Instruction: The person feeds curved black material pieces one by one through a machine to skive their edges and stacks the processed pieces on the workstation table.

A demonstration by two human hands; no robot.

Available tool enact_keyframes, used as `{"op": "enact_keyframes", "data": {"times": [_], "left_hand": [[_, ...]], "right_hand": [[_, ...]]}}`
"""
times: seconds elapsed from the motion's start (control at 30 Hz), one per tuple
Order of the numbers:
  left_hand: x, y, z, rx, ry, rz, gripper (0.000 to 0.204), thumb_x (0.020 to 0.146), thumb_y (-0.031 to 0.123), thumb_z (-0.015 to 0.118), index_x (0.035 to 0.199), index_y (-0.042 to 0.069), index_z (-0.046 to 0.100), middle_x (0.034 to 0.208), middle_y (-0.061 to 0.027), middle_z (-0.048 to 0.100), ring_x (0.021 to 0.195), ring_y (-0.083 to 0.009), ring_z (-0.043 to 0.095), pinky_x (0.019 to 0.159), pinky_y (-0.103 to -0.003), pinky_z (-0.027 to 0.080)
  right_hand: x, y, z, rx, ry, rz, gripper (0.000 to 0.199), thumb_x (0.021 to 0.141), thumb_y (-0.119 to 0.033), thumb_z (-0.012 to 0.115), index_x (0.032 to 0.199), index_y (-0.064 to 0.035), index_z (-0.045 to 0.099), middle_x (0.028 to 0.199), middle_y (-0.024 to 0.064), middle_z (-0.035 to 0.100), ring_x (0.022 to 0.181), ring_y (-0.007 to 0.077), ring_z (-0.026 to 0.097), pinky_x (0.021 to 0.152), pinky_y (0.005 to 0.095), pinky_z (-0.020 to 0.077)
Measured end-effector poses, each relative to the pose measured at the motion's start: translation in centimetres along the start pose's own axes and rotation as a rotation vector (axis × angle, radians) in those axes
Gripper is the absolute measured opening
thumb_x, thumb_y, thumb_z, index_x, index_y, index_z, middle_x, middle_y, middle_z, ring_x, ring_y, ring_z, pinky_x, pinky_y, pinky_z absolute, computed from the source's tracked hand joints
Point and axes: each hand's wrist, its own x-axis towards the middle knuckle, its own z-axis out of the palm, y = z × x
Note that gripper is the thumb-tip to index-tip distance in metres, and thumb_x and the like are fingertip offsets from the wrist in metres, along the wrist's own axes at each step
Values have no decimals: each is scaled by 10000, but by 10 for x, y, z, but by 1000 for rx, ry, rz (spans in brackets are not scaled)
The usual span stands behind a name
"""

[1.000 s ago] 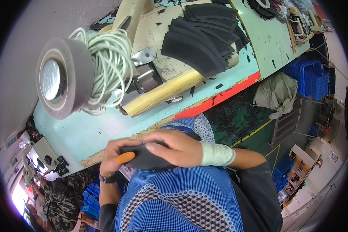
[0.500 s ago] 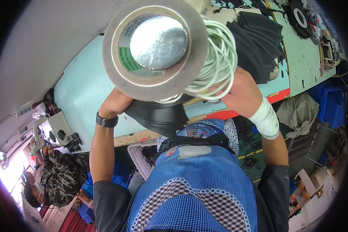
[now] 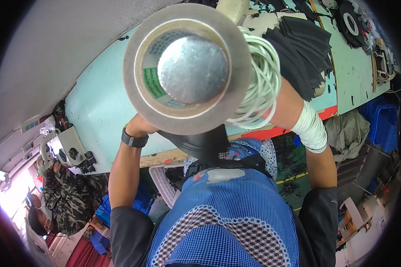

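A roll of clear tape [image 3: 136, 84] fills the upper middle, close to the camera, with a shiny round metal end [image 3: 192, 70] inside its core. A bundle of white cord loops [image 3: 263, 75] hangs behind it on the right. Below the roll, my left hand [image 3: 142, 125] grips the edge of a stack of thin black sheets [image 3: 200, 147], which fans out over the table's front edge; the fingertips are hidden by the roll. My right hand [image 3: 284, 104] is behind the cord loops, its fingers hidden. White bands [image 3: 311, 129] circle my right wrist.
The pale green table [image 3: 102, 89] carries another fanned pile of black sheets [image 3: 298, 53] at the back right. A white machine [image 3: 64, 147] and a person in camouflage clothing [image 3: 71, 200] are at the left. A pale basket [image 3: 165, 178] and blue crates [image 3: 381, 124] stand below table level.
The view has shifted slightly, so the tape roll sits lower and further right. The black sheets show further right along with my left hand. My right hand is more covered by the cord loops.
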Motion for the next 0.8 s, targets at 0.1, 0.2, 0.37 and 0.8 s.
{"op": "enact_keyframes", "data": {"times": [0.1,0.2,0.37,0.8], "left_hand": [[1,28,-1,19,60,-110,425,847,201,743,1215,18,633,1168,-137,666,1042,-205,631,907,-345,506],[3,35,4,78,24,-18,405,857,192,729,1211,19,635,1177,-135,663,1051,-206,628,919,-350,503],[18,3,-1,-86,-149,-2,357,868,140,707,1197,20,640,1184,-122,663,1055,-200,625,945,-361,500],[18,-9,-8,-146,-120,-64,411,884,192,698,1246,30,590,1185,-132,647,1052,-216,623,910,-346,515]], "right_hand": [[-20,3,-19,202,-51,269,125,774,-120,726,828,-17,682,812,137,656,797,318,613,722,403,485],[-28,4,-28,206,-83,180,137,759,-123,739,841,-24,691,804,127,643,879,313,607,798,394,477],[-2,9,4,47,0,32,173,772,-129,729,926,-57,702,871,122,656,935,311,597,894,418,445],[-5,-9,-27,47,30,129,150,747,-80,742,894,-58,725,934,113,670,930,294,620,811,382,490]]}}
